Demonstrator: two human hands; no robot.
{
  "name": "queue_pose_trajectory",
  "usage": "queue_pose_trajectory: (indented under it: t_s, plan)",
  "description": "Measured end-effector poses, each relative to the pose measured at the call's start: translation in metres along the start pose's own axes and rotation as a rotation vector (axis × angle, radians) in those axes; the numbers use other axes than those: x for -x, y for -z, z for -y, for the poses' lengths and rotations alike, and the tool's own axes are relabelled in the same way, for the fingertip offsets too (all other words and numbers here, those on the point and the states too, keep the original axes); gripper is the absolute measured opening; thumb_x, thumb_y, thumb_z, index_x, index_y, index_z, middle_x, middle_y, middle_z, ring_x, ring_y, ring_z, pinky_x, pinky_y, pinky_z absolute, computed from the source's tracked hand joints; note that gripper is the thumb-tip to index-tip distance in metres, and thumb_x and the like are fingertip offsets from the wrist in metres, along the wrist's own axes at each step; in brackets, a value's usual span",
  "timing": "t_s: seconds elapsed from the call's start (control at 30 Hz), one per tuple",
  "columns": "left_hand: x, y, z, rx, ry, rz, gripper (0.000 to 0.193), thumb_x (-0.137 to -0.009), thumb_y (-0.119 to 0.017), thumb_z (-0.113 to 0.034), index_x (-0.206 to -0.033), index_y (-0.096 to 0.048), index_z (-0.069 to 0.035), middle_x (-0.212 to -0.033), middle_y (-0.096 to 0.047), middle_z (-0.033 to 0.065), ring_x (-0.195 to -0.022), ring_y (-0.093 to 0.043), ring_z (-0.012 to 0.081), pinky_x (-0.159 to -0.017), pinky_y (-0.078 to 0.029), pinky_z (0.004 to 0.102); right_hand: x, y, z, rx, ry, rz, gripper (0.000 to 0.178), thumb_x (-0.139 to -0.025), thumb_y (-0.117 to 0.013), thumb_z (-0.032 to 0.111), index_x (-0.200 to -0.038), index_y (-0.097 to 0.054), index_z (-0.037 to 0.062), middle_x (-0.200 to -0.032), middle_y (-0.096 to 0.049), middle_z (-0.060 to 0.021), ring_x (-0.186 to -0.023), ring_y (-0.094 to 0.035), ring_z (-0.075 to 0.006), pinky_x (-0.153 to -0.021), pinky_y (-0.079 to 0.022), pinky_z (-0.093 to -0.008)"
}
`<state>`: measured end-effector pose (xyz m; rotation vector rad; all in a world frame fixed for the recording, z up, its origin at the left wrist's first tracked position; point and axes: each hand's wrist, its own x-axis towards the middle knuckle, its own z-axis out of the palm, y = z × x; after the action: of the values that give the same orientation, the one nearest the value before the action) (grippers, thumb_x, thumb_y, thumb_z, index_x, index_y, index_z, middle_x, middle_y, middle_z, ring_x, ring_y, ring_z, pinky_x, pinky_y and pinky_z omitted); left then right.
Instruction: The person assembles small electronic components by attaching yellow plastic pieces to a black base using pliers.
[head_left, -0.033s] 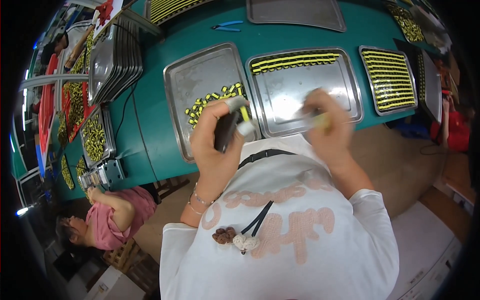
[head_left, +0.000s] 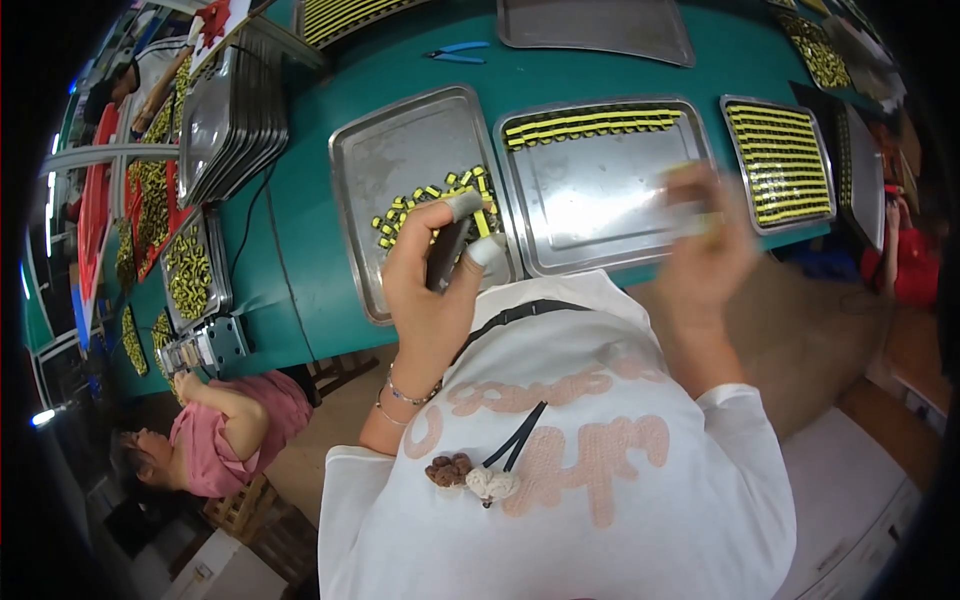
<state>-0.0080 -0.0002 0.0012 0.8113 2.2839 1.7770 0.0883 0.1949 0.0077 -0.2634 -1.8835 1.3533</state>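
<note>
- Green tabletop [head_left: 380, 75], spreading across twelve o'clock as the person faces it; the step in hand looks to be handling small pieces singly between the two nearest trays
- Loose-piece tray [head_left: 400, 130] at eleven o'clock and row tray [head_left: 580, 180] just past twelve, side by side; a fuller tray [head_left: 800, 224] lies toward two, striped with rows; a next move on the rows would seem to call for a steady left grip and a precise right pinch
- Left hand [head_left: 425, 265] at eleven o'clock, raised over the loose-piece tray's near corner, thumb and forefinger pointing to one o'clock and clasped about a dark block; right hand [head_left: 705, 245] between one and two, fingers curled, badly blurred; I cannot tell whether it is closed on anything
- Dark block [head_left: 445, 262], tilted, its upper end toward one o'clock
- Yellow-and-black pieces, scattered [head_left: 400, 215] beyond the left hand; others form a band [head_left: 590, 125] along the row tray's twelve-o'clock edge
</note>
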Motion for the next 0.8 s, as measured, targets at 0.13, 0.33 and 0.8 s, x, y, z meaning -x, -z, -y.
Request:
queue_pose_trajectory:
  t_s: [0.13, 0.33, 0.8]
  plan:
    - [-0.001, 0.001, -0.008, 0.574, 0.320, -0.002, 0.026, -0.088, -0.061, -0.008, -0.110, -0.053, 0.001, -0.101, -0.062, 0.0121, -0.090, -0.061, 0.0151, -0.079, -0.054, 0.0297, -0.017, 0.008, 0.009, -0.130, 0.051, -0.079, 0.013, -0.091, -0.046, 0.006, -0.097, -0.055, -0.0001, -0.082, -0.054, -0.0043, -0.075, -0.047, -0.0106, -0.066, -0.040, -0.0239]
    - [-0.015, -0.006, -0.021, 0.844, 0.367, 0.161, 0.039, -0.094, -0.053, -0.025, -0.121, -0.040, -0.001, -0.097, -0.062, 0.0177, -0.080, -0.060, 0.0156, -0.069, -0.058, 0.0326, 0.000, -0.037, 0.002, -0.364, -0.447, 0.380, 0.025, -0.086, -0.060, 0.012, -0.107, -0.058, -0.0007, -0.097, -0.059, -0.0026, -0.086, -0.054, -0.0101, -0.077, -0.043, -0.0248]
    - [-0.009, -0.004, -0.024, 0.846, 0.417, 0.160, 0.036, -0.097, -0.045, -0.028, -0.122, -0.035, -0.004, -0.100, -0.062, 0.0160, -0.078, -0.064, 0.0183, -0.062, -0.059, 0.0322, -0.003, -0.050, 0.011, -0.855, -0.863, 0.584, 0.032, -0.088, -0.058, 0.011, -0.119, -0.056, 0.0021, -0.081, -0.058, -0.0040, -0.067, -0.055, -0.0113, -0.061, -0.045, -0.0247]
